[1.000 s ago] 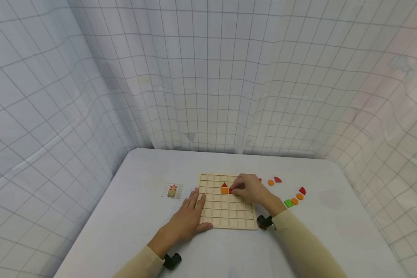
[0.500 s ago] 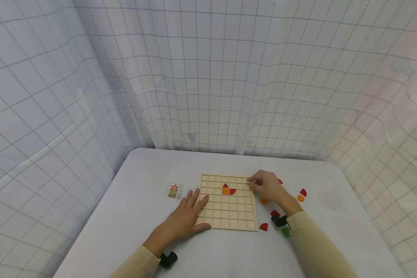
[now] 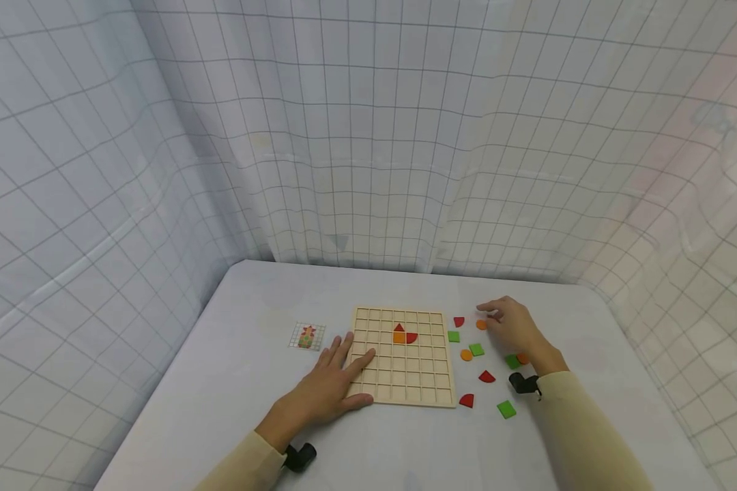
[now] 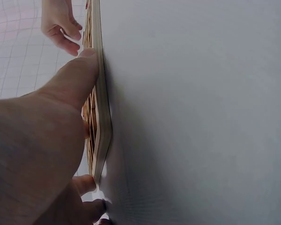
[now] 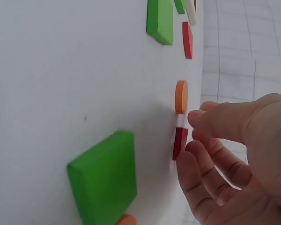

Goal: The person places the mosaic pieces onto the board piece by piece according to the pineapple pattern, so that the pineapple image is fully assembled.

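Inspecting the wooden grid board [image 3: 402,375] on the counter [image 3: 239,314], we find the left hand [image 3: 322,394] laid over its near left corner, fingers straight and spread. Within its cells we record an orange square [image 3: 399,337], a red triangle [image 3: 399,328] and a red quarter-circle [image 3: 411,337]. Right of the board, we observe the right hand [image 3: 516,331], thumb and loosely bent fingers parted, just beside an orange disc [image 3: 481,324]. Left of the board lies a patterned card [image 3: 307,336].
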Tool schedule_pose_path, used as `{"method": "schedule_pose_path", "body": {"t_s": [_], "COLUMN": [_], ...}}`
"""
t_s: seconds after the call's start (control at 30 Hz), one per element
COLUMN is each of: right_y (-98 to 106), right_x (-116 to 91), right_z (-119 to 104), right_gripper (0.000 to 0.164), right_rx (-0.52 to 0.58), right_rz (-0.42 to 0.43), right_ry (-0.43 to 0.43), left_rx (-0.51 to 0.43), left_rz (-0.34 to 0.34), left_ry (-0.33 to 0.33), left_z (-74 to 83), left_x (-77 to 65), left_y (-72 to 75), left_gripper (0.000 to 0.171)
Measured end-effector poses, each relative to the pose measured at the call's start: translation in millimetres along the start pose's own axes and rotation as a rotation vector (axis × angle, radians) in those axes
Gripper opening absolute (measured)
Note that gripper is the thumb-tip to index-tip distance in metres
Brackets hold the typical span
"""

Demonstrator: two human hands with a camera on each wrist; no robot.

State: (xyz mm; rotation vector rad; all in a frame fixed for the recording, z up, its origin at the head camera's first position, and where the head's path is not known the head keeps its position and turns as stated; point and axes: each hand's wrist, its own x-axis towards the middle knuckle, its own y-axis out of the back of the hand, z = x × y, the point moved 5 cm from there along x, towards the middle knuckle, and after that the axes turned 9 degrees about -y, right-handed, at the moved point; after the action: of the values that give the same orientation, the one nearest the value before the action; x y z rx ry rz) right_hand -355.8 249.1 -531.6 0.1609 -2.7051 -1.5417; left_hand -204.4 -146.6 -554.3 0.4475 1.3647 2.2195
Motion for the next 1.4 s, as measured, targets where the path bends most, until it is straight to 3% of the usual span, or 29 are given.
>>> {"method": "schedule_pose_path", "body": {"t_s": [0.2,0.6,1.03,1.4], "right_y": [0,3,4,5], "right_x": [-2,-6,-5,-8], "right_z": [11,21,22,8], "right_gripper": [0.035,0.031,0.025,0.025], "right_rx": [0.012,0.004,0.025,0.096], "right_rz": [-0.026,0.001,0.032,0.085], "right_ry": [-0.066,-0.114,-0.069,-0.051], "left_rx": [-0.015,-0.028,-0.042,-0.045], "left_rz": [-0.002,-0.01,-0.003,-0.006], "left_ry": [0.0,-0.015,-0.009,0.006], "left_z": [1.4,4.6,2.9,0.9], "left_x": [-0.9,-0.5,-1.1,-1.3], "left_y": [0.6,0.0,-0.5,1.7], "left_gripper": [0.086,0.084,0.085,0.084]}}
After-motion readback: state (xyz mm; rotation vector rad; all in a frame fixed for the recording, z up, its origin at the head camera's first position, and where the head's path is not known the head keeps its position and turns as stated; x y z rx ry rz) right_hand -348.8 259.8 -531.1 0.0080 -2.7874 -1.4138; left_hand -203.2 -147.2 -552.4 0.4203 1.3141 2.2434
